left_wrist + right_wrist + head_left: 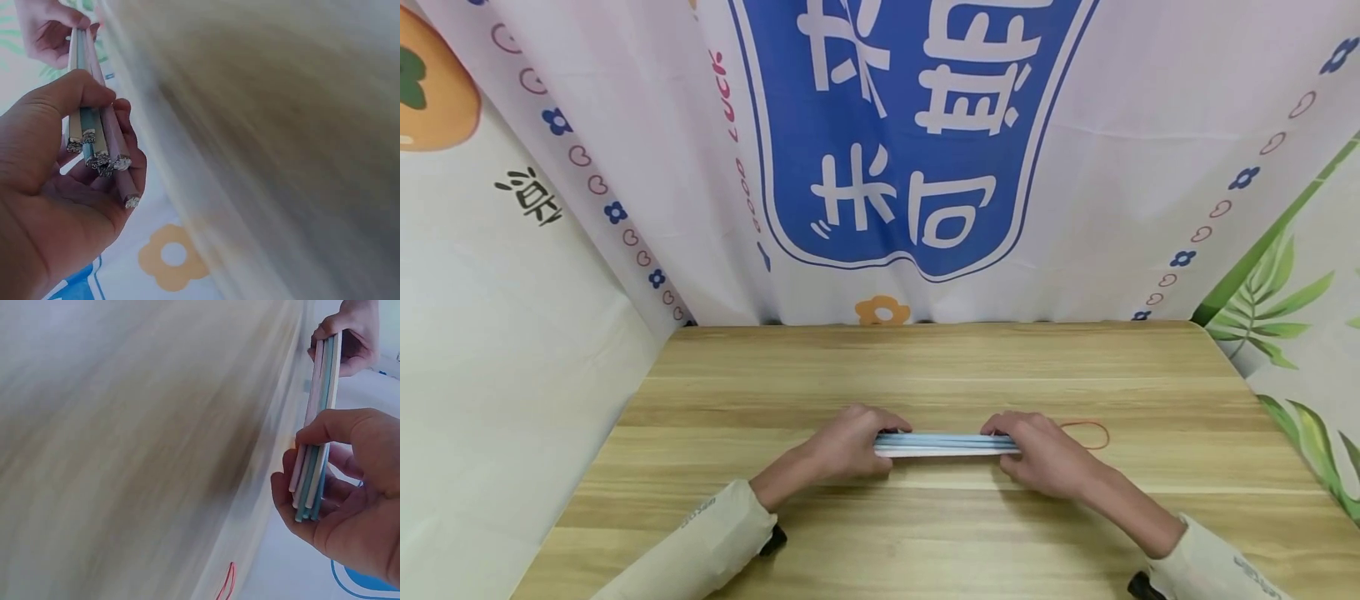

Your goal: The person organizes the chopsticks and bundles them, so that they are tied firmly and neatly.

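If either hand loosens its fingers, the bundle of slim sticks (943, 444) could spread and drop, I think, because no tie is visible around it and its ends are not level. The left hand (850, 443) grasps one end and the right hand (1043, 457) grasps the other, over the wooden table (940, 533), at 6 o'clock from the head view's middle. The sticks look straight, in pale pink, blue-green and cream; their left ends seem silvery and crumpled. A red elastic band (1107, 435) lies at 2 o'clock from the right hand.
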Tool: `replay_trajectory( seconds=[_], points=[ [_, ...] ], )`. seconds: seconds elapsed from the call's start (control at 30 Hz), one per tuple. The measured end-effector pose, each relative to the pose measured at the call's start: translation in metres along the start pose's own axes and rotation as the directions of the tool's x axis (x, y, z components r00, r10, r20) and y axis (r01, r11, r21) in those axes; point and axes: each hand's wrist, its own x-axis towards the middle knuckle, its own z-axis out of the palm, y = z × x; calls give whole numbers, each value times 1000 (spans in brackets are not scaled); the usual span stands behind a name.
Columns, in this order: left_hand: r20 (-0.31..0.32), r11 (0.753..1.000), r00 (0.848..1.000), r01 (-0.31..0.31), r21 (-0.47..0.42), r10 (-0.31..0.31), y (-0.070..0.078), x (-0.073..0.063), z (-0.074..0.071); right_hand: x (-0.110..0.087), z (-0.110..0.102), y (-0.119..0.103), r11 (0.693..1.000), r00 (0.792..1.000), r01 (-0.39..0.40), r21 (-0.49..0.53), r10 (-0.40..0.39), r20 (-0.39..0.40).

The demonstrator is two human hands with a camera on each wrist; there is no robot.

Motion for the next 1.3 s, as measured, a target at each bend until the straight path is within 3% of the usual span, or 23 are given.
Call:
replay_trajectory(
  seconds=[0.13,0.3,0.53,0.7,0.8,1.07,1.3],
  points=[
    [-37,1000,999,-5,4,5,4,1,-5,-2,-3,-5,1000,999,1,-18,-2,-37],
    [-150,1000,989,10,20,-7,8,0,-12,-3,-10,-12,1000,996,14,-9,-15,-90],
    [-278,998,959,54,-15,-56,14,-3,-16,-3,-13,-17,1000,984,20,6,-19,-175],
    [-358,993,926,105,-57,-119,18,-3,-16,-1,-14,-18,999,968,38,17,-33,-249],
    [-380,989,914,117,-91,-143,20,-3,-17,1,-13,-17,998,961,33,51,-18,-277],
    [-409,988,900,121,-99,-151,24,-1,-23,5,-12,-11,986,951,10,167,43,-308],
    [-403,990,905,110,-90,-138,28,2,-28,12,-18,-7,976,924,-5,218,87,-372]
  ],
)
